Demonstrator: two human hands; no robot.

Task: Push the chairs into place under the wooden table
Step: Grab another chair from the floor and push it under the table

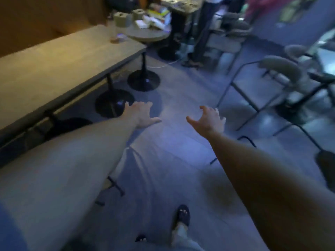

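A long wooden table (pixel 54 64) runs along the left on black pedestal bases (pixel 143 80). Chairs with black metal frames and padded grey backs (pixel 280 67) stand on the right, away from the table. Both my arms reach forward over the grey floor between them. My left hand (pixel 141 115) hangs open, fingers spread, near the table's edge. My right hand (pixel 208 119) is open too, fingers spread, left of the nearest chair's legs. Neither hand touches anything. The picture is blurred.
A small round table (pixel 146 34) with boxes and cups stands at the far end. A person's legs (pixel 201 33) stand beyond it. Another chair (pixel 233 24) sits at the back. My sandalled feet (pixel 183 214) are on the floor below.
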